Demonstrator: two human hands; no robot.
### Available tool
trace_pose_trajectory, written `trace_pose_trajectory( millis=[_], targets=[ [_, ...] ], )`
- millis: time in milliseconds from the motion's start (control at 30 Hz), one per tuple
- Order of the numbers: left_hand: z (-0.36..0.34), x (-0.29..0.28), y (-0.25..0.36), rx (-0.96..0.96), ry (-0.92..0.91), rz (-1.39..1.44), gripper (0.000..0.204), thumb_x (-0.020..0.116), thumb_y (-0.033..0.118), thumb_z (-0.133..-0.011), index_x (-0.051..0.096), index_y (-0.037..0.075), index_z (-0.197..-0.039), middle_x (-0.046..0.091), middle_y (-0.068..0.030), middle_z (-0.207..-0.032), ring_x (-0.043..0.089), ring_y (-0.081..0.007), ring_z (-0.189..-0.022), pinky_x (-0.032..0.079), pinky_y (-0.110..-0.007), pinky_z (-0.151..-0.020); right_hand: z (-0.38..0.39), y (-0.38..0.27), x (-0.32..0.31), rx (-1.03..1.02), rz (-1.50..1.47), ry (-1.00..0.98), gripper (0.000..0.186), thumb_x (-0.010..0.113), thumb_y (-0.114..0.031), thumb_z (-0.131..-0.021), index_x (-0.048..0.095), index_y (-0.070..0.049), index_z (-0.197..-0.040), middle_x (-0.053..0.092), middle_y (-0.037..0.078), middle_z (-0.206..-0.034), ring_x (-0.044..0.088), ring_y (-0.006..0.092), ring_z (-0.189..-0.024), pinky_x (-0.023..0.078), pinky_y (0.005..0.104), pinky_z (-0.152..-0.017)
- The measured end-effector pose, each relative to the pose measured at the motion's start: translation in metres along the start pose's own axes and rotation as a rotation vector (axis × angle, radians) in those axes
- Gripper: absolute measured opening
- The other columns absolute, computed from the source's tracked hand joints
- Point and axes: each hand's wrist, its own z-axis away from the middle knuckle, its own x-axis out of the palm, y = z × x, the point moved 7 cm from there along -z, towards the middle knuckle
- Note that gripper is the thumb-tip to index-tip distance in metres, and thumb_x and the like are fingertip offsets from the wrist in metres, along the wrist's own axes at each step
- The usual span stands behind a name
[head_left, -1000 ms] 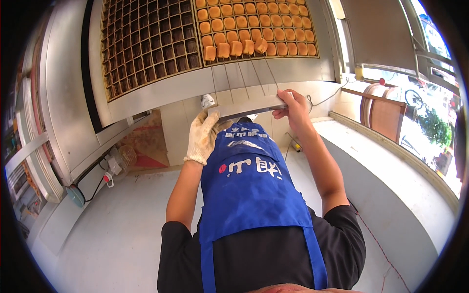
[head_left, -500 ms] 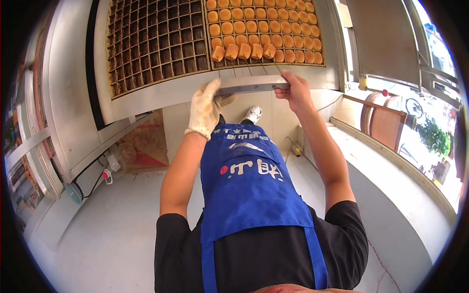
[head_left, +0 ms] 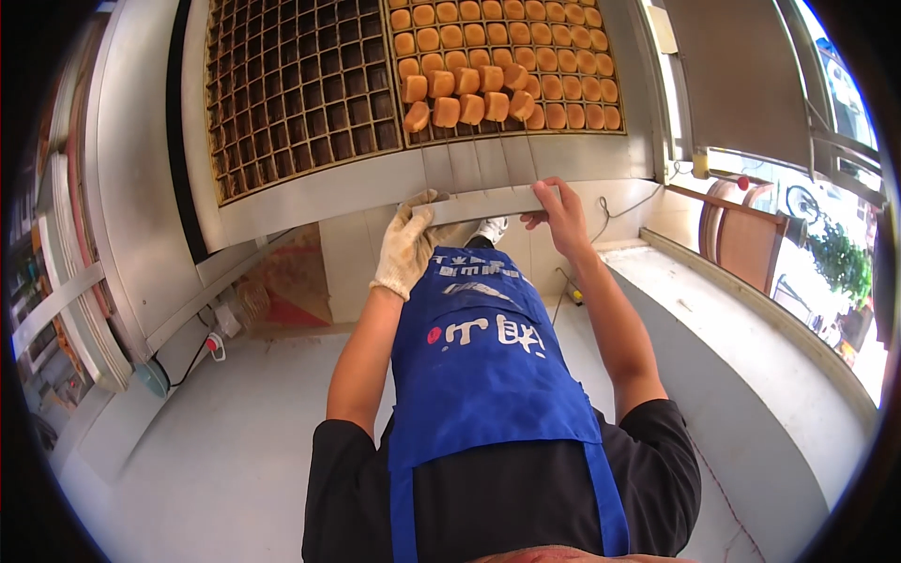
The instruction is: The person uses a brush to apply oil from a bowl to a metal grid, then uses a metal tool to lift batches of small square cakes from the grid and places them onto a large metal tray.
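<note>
My left hand [head_left: 405,246], in a cream knit glove, is closed on the left end of a metal skewer bar [head_left: 488,203]. My bare right hand [head_left: 560,218] grips its right end. Several thin skewers run from the bar over the steel front edge toward the mold pan. Two rows of small golden cakes [head_left: 471,109] sit tilted at the skewers' far ends, above the pan's near cells. Behind and to the right, more golden cakes [head_left: 547,60] fill square cells. The dark grid pan [head_left: 300,89] on the left has cells without cakes.
A broad steel rim [head_left: 328,192] borders the pans in front. Steel cabinet panels [head_left: 131,188] stand at the left. Along the right runs a pale ledge [head_left: 732,328], with a brown wooden board [head_left: 744,246] beyond. A corded red-and-white item [head_left: 216,347] hangs lower left.
Both hands have drawn the skewer bar back toward my body. A second row of cakes now stands raised with the first one at the skewers.
</note>
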Motion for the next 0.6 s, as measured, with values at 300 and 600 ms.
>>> trace_pose_trajectory(
  millis=[300, 600],
  targets=[
    [-0.02, 0.033, 0.05, 0.029, 0.168, -0.096, 0.054, 0.062, 0.042, -0.108, 0.057, -0.007, -0.13, 0.069, -0.0175, -0.115, 0.075, -0.0277, -0.093, 0.069, -0.038, -0.081, -0.029, -0.073, 0.016, 0.217, -0.008, 0.135, 0.04, 0.066, -0.035, -0.103, 0.063, 0.005, -0.106, 0.07, 0.014, -0.082, 0.07, 0.0213, -0.058, 0.058, 0.0319, -0.046],
    [-0.064, 0.0, 0.015, 0.0, 0.177, 0.172, 0.047, 0.074, 0.033, -0.101, 0.058, -0.005, -0.123, 0.068, -0.0175, -0.115, 0.071, -0.032, -0.103, 0.067, -0.048, -0.092, -0.068, -0.037, 0.013, 0.049, -0.041, 0.049, 0.041, 0.066, -0.038, -0.105, 0.062, 0.002, -0.108, 0.068, 0.01, -0.088, 0.07, 0.0196, -0.063, 0.057, 0.0305, -0.052]
  ],
)
